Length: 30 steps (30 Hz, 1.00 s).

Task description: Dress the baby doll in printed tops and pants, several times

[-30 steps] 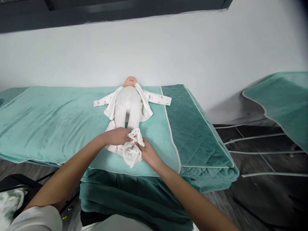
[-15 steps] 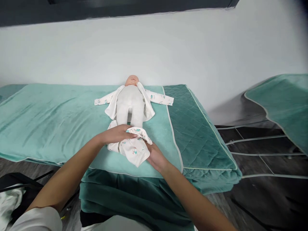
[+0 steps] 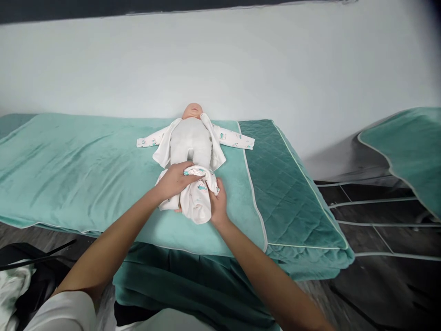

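A baby doll [image 3: 190, 138] lies on its back on the bed, head toward the wall. Its printed white jacket [image 3: 237, 139] hangs open, with both sleeves spread sideways. White baby pants [image 3: 196, 202] with a small teal print are bunched around the doll's lower legs. My left hand [image 3: 177, 179] grips the waistband from the left, its fingers reaching across the front. On the other side, my right hand [image 3: 218, 202] pinches the waistband's right edge, thumb upward. A bit of the doll's foot [image 3: 178, 210] shows below the left pant leg; the rest of the feet is hidden.
The bed has a light green velvet cover [image 3: 86, 170] and a darker quilted part [image 3: 289, 184] at right. Behind it stands a white wall [image 3: 220, 59]. A metal rack [image 3: 375, 225] is on the right, and a black bag [image 3: 37, 271] with white cloth at lower left.
Both hands have drawn the pants' waistband farther up the doll's legs, toward its body. Part of the doll's foot now shows below. The view has shifted slightly.
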Available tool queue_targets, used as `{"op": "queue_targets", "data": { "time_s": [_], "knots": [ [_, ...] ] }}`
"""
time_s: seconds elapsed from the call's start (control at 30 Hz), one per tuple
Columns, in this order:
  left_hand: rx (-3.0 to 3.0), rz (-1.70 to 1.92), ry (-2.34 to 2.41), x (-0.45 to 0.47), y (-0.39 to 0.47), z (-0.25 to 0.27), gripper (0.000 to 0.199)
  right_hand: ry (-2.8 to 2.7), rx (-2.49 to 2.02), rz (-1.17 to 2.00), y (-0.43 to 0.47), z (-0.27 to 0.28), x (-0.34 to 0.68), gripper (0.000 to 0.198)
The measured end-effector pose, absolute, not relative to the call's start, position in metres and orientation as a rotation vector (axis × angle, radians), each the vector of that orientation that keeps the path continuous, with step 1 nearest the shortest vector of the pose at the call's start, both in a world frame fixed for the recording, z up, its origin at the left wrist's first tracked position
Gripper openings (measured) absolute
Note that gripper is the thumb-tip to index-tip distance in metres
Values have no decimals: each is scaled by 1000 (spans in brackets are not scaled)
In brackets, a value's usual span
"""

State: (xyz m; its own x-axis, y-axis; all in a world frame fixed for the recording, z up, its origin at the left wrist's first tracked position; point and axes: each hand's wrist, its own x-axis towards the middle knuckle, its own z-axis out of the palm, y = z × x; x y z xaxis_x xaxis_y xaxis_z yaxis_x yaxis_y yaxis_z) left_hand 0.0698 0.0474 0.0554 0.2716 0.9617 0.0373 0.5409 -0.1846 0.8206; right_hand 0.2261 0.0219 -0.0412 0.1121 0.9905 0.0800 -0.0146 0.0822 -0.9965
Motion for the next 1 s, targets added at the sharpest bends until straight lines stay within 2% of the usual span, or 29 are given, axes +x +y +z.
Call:
{"op": "queue_targets", "data": {
  "time_s": [0.27,0.53,0.67,0.87,1.0],
  "knots": [
    [1897,811,1450,76,71,60,31,-1263,-1197,859,60,-36,239,18],
    [2049,885,1531,79,111,46,27,-1331,-1200,737,108,-51,243,27],
    [2072,920,1621,80,123,42,25,-1421,-1119,645,130,-55,247,21],
    [1660,907,1326,54,118,49,32,-1256,-1062,899,135,-55,252,22],
    [1372,905,1005,31,110,44,35,-1407,-971,873,131,-36,256,18]
  ]
}}
